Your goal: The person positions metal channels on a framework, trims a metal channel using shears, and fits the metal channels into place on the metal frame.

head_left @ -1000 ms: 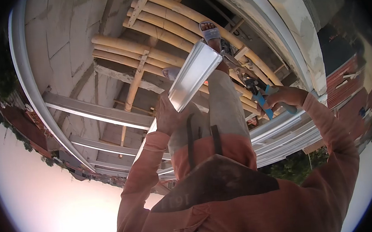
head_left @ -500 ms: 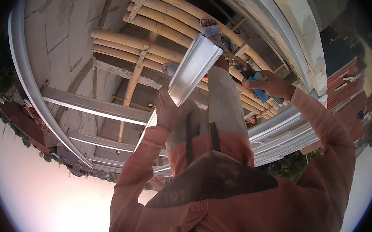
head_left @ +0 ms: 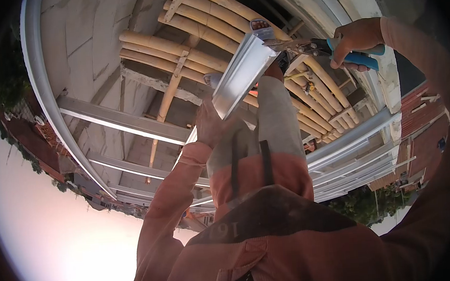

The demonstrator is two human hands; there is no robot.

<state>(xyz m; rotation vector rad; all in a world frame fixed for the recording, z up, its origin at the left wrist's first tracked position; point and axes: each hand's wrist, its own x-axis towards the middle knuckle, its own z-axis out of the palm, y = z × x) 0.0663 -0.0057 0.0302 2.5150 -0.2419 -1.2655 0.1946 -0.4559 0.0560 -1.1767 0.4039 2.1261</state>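
Note:
My left hand [head_left: 209, 125] is wrapped round a shiny metal channel [head_left: 244, 74], which slants up to the right in front of my legs. My right hand [head_left: 356, 41] grips the blue handles of metal snips [head_left: 315, 46], out to the right at the height of the channel's upper end. The jaws of the snips point left and meet the right corner of that end; whether they are round the metal or only against it, I cannot tell.
Bamboo poles [head_left: 196, 25] form a platform below, with my sandalled foot [head_left: 261, 28] on it. Metal beams [head_left: 122, 121] cross at the left, more [head_left: 356, 147] at the right. A block wall [head_left: 72, 46] stands upper left, a concrete ledge [head_left: 388, 84] at the right.
My right hand has swung up and outward with the snips, whose jaws now reach the channel's upper end. The left hand keeps its hold; the channel has shifted slightly right in view.

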